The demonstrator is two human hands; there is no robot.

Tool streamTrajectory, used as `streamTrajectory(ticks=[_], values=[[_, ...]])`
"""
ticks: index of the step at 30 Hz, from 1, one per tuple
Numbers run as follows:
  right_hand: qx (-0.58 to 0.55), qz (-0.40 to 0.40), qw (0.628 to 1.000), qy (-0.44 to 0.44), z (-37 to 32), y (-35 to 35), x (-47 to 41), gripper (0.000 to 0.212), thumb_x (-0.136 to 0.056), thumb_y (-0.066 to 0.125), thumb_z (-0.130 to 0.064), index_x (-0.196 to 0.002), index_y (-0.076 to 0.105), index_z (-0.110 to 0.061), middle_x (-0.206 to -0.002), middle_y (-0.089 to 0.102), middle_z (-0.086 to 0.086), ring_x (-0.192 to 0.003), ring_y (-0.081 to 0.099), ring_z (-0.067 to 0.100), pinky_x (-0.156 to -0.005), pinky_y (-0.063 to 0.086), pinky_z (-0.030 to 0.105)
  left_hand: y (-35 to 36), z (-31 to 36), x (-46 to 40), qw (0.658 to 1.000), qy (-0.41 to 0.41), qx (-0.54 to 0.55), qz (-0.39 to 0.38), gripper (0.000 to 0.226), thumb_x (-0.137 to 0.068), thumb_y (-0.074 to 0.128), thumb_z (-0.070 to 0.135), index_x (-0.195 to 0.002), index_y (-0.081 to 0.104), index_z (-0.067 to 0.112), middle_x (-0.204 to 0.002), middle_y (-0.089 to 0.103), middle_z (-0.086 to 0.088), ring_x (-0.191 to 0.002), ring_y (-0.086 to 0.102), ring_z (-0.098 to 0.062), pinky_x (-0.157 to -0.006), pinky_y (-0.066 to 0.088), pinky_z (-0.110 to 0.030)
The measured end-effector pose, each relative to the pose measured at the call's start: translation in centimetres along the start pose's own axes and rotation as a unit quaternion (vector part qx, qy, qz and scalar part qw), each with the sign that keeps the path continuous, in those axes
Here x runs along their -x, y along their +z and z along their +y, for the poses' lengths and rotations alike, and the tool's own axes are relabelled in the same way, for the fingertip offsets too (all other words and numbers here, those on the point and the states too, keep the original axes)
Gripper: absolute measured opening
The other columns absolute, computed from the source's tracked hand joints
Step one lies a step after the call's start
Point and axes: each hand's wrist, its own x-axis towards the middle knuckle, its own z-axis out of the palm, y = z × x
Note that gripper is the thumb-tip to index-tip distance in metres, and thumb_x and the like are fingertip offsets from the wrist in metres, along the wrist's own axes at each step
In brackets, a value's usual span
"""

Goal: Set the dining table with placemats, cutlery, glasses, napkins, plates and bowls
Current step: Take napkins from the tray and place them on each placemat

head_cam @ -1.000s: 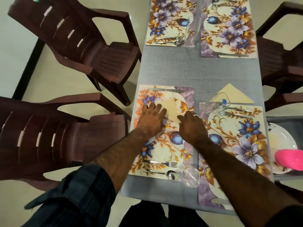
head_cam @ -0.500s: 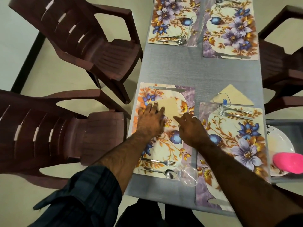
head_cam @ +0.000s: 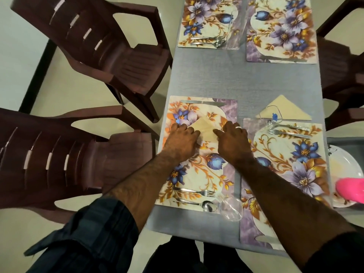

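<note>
We see both hands working at the near-left floral placemat [head_cam: 199, 152] on the grey table [head_cam: 206, 75]. A cream napkin [head_cam: 205, 128] lies on the upper middle of that placemat, partly folded, with one pointed corner raised toward the far side. The left hand [head_cam: 182, 141] lies palm down on the napkin's left edge, fingers fairly straight and pressing it flat; the right hand [head_cam: 232, 142], a ring on one finger, presses the napkin's right side with its forefinger stretched toward the fold — neither hand is closed round it as far as we can tell.

On the same placemat a knife [head_cam: 202, 102] lies along the far edge, while a fork [head_cam: 195, 192] and a spoon [head_cam: 199, 204] lie side by side along the near edge. A clear glass [head_cam: 231, 209] stands just beside the spoon's bowl, straddling the gap between this placemat and the near-right placemat [head_cam: 283, 166].

The near-right placemat carries cutlery along its far edge, with a second clear glass [head_cam: 270, 117] at its far-left corner. Behind it a folded triangular napkin [head_cam: 283, 109] rests on the bare table. At the far end two more placemats lie side by side, the left one [head_cam: 208, 22] bearing cutlery.

At the right edge of the view a white plate [head_cam: 342, 174] sits on a grey surface, a pink object [head_cam: 352, 190] lying over it. Dark brown plastic chairs [head_cam: 110, 44] stand along both sides of the table.
</note>
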Motion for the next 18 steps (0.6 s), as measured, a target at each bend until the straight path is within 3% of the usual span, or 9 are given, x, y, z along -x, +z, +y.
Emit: streamTrajectory(ticks=[4,6,9,14,16,18], values=[[0.001,-0.011,1.0,-0.021,-0.4,0.2,-0.7,0.051,-0.098,0.052,-0.038,-0.148,0.053,-0.029,-0.15,0.046,0.017,-0.129,0.048,0.041,-0.099,0.042,0.054,-0.3,-0.3,-0.4,0.999,-0.052,-0.005,0.002,0.07,-0.102,0.045,0.059,-0.164,0.023,0.033,-0.175,0.009,-0.012,-0.158,0.012,-0.042,-0.123,0.012,-0.065],[0.001,-0.03,0.999,-0.02,-0.9,0.9,-0.9,0.059,-0.101,0.041,-0.05,-0.157,0.04,-0.03,-0.166,0.027,0.017,-0.146,0.034,0.043,-0.109,0.034,0.062,0.2,-0.5,-1.0,0.998,-0.052,-0.009,-0.016,0.068,-0.106,0.026,0.062,-0.166,0.01,0.035,-0.176,-0.006,-0.009,-0.16,-0.002,-0.042,-0.124,0.003,-0.066],[-0.005,-0.036,0.999,-0.015,-1.0,2.5,0.2,0.069,-0.105,0.021,-0.063,-0.165,0.022,-0.03,-0.174,0.004,0.014,-0.158,0.011,0.042,-0.119,0.017,0.07,1.8,-1.6,-0.6,0.997,-0.058,0.001,-0.047,0.074,-0.103,0.006,0.068,-0.168,-0.003,0.032,-0.175,-0.019,-0.007,-0.16,-0.018,-0.038,-0.121,-0.014,-0.065],[0.007,-0.022,1.0,-0.006,0.5,2.8,3.6,0.081,-0.103,0.025,-0.072,-0.167,0.015,-0.023,-0.174,-0.001,0.017,-0.16,-0.003,0.042,-0.12,0.006,0.073,3.7,-3.6,1.4,0.997,-0.066,0.014,-0.046,0.084,-0.097,-0.004,0.077,-0.164,-0.02,0.029,-0.172,-0.027,-0.004,-0.158,-0.026,-0.034,-0.121,-0.012,-0.072],[0.013,-0.023,1.0,0.0,1.1,2.8,4.6,0.085,-0.102,0.024,-0.073,-0.167,0.012,-0.02,-0.174,-0.002,0.018,-0.16,-0.006,0.041,-0.121,0.006,0.072,4.1,-4.0,2.2,0.996,-0.085,0.007,-0.037,0.087,-0.099,-0.002,0.077,-0.166,-0.015,0.024,-0.174,-0.022,-0.007,-0.16,-0.021,-0.034,-0.122,-0.014,-0.069],[0.019,-0.022,1.0,0.0,1.2,2.6,4.7,0.085,-0.103,0.026,-0.07,-0.167,0.012,-0.015,-0.173,0.002,0.02,-0.16,-0.002,0.042,-0.123,0.007,0.069,3.7,-4.0,2.6,0.995,-0.101,0.022,0.002,0.084,-0.104,0.01,0.071,-0.168,0.004,0.017,-0.176,-0.003,-0.012,-0.162,-0.002,-0.038,-0.126,-0.003,-0.065]])
